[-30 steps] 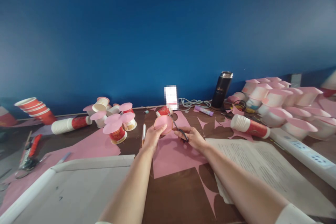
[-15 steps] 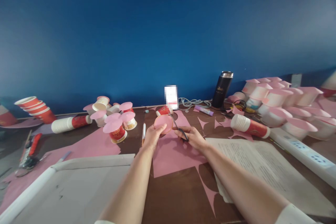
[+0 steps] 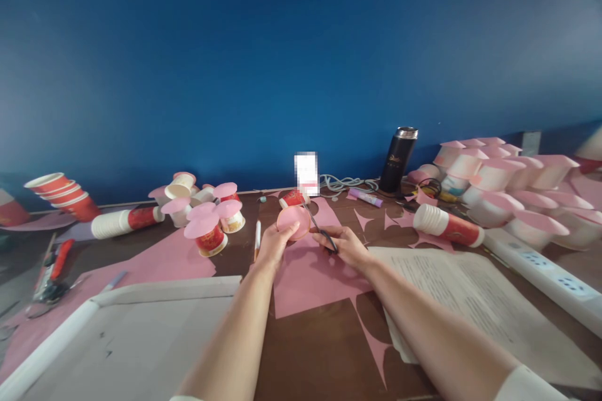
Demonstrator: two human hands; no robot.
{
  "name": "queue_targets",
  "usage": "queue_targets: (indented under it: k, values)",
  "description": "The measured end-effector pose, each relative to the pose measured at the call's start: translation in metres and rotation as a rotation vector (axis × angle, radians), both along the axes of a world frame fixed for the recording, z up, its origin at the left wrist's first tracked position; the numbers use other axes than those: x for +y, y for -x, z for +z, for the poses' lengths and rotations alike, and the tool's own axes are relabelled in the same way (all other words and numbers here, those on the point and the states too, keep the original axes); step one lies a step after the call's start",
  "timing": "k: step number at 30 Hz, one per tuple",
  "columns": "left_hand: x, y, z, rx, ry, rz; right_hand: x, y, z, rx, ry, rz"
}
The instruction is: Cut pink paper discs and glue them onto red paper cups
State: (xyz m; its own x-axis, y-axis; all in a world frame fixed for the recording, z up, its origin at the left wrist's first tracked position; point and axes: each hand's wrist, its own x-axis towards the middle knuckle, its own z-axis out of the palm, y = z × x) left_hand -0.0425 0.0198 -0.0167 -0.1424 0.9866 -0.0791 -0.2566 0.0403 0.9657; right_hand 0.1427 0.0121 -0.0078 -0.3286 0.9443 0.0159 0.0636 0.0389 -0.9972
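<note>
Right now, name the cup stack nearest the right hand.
The lying stack by the power strip; the leaning stack and other lying stack are past the left hand.

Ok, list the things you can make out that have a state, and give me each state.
Disc: gripped by the left hand
Scissors: held in the right hand; open or shut, unclear
Flask: standing
Purple tube: lying down
Cord: loosely coiled
Right cup stack: nested, lying down
Far-left cup stack: nested, mouths up
Power strip: visible sockets unplugged
Page: spread out, partly under the right forearm
</note>
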Motion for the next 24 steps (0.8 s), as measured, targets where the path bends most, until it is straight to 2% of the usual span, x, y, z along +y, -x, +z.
queue_targets:
  k: [24]
  values:
    - [0.0012,0.0009,-0.0009,-0.005,0.004,0.026,-0.0024,-0.0006,0.0024,0.007,0.004,0.015]
